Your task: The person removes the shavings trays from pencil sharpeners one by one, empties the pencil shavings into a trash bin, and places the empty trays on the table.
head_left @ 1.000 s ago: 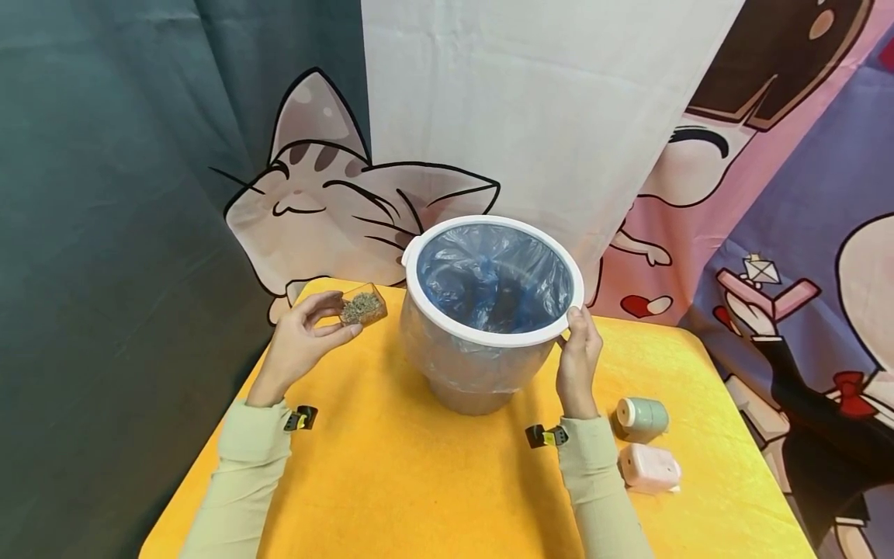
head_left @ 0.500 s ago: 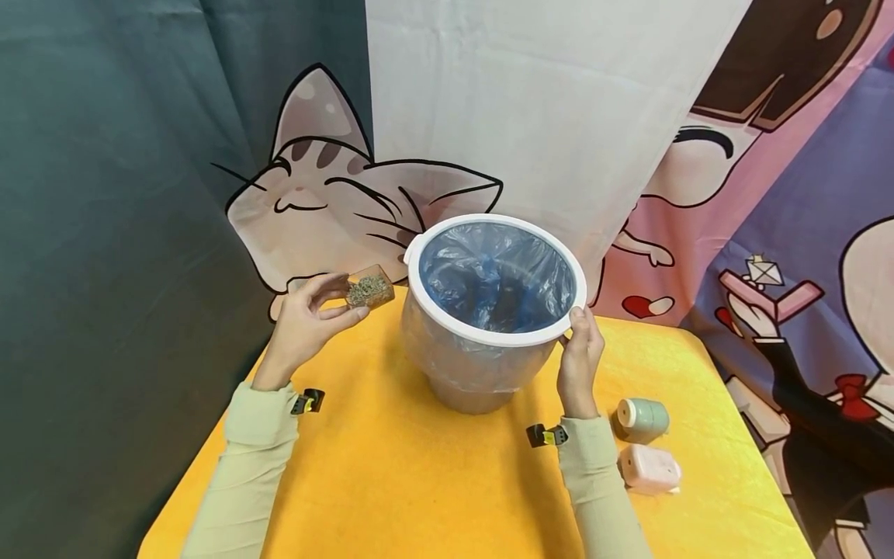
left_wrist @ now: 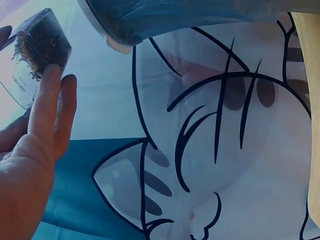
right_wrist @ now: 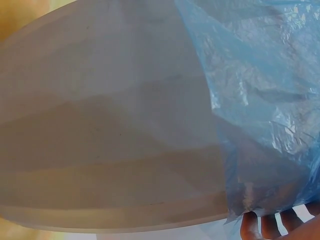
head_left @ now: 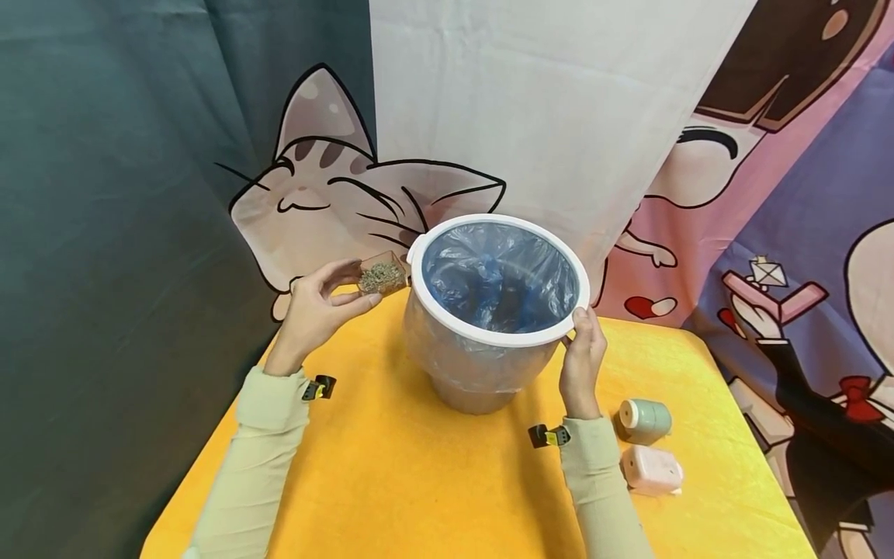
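My left hand [head_left: 316, 312] pinches a small clear box [head_left: 383, 276] between thumb and fingers, just left of the bin's rim. Dried greenish-brown bits [left_wrist: 41, 49] fill part of the box, which is tilted in the left wrist view and carries faint lettering. The trash bin [head_left: 469, 400] stands upright on the table, with a white rim ring [head_left: 489, 338] and a translucent blue bag [head_left: 457, 264] lining it and folded over outside. At the rim's right side my right hand [head_left: 583, 359] grips with the thumb on top. In the right wrist view its fingers [right_wrist: 250, 226] lie against the bag.
A green cylindrical container [head_left: 644, 420] and a pink box-shaped container [head_left: 653, 469] lie on the yellow table [head_left: 419, 489], right of my right sleeve. A printed cartoon curtain [head_left: 545, 109] hangs right behind the table.
My left hand has moved right and upward with the clear box, bringing it close to the bin's rim. The right hand and the bin have stayed in place.
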`<state>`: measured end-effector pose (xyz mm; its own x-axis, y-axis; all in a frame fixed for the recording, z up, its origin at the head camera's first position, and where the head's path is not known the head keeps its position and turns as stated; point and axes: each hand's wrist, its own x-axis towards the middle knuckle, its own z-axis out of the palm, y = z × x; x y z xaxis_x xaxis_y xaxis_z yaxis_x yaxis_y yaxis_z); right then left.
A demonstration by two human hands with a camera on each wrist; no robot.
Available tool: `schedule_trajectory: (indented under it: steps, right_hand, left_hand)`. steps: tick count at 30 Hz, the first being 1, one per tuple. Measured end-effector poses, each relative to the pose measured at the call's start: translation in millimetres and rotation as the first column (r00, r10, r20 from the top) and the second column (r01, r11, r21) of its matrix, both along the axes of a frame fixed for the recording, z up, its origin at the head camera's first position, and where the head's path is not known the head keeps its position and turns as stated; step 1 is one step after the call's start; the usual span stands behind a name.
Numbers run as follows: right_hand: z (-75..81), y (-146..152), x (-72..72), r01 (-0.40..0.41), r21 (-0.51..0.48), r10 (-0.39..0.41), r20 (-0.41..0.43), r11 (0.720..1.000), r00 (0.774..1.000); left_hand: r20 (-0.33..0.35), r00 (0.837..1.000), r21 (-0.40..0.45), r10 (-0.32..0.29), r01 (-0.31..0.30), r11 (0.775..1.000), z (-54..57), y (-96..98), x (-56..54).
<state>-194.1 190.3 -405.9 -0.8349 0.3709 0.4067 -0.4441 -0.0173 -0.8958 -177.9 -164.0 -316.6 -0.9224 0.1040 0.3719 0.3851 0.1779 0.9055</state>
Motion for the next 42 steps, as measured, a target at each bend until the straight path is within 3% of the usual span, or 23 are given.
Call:
schedule_trajectory:
  steps: [6,21,28,42]
  right_hand:
    - [0.4,0,0.2,0.003,0.004,-0.003,0.008,1.000,1.000]
    - [0.3,1,-0.4,-0.008,-0.004,0.008,-0.006,1.000,1.000]
    - [-0.7,2,-0.9,-0.007,0.008,0.007,-0.009,1.000,1.000]
    - [-1.4,2,-2.4,-0.001,-0.006,0.001,0.007,1.000,1.000]
  left_hand:
    - [-0.008,1.000,0.014,-0.021,0.021,1.000,2.8,5.8,-6.7]
    - [0.000,1.000,-0.059,0.029,-0.029,0.998,12.5,21.5,-17.7]
    - [-0.065,0.998,-0.030,-0.003,0.001,1.000,14.6,29.0,-23.0]
    - [-0.204,0.979,-0.073,-0.020,0.005,0.997,19.6,39.2,-25.2]
